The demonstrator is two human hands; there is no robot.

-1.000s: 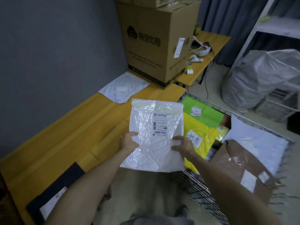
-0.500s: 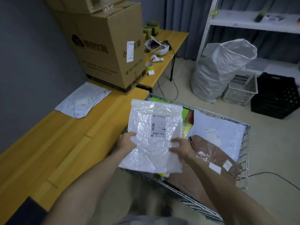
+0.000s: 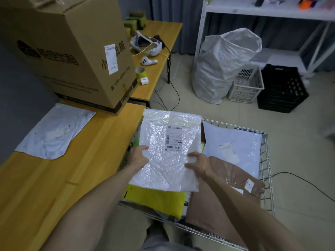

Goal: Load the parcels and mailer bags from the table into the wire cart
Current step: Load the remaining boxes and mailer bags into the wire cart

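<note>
Now the left hand point(image 3: 139, 156) and right hand point(image 3: 199, 164) are gripping the white mailer bag point(image 3: 168, 142), carried off the table point(image 3: 54, 187) and hanging over the wire cart point(image 3: 266, 156), likely ready to drop, while another bag point(image 3: 52, 133) is waiting by the tabletop's far edge.

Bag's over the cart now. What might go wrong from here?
1. The white mailer bag, gripped by the left hand and right hand, hangs over an uneven pile in the wire cart, yellow mailer beside brown parcel; dropped, it may slide askew.
2. The grey mailer on the table could get missed.
</note>
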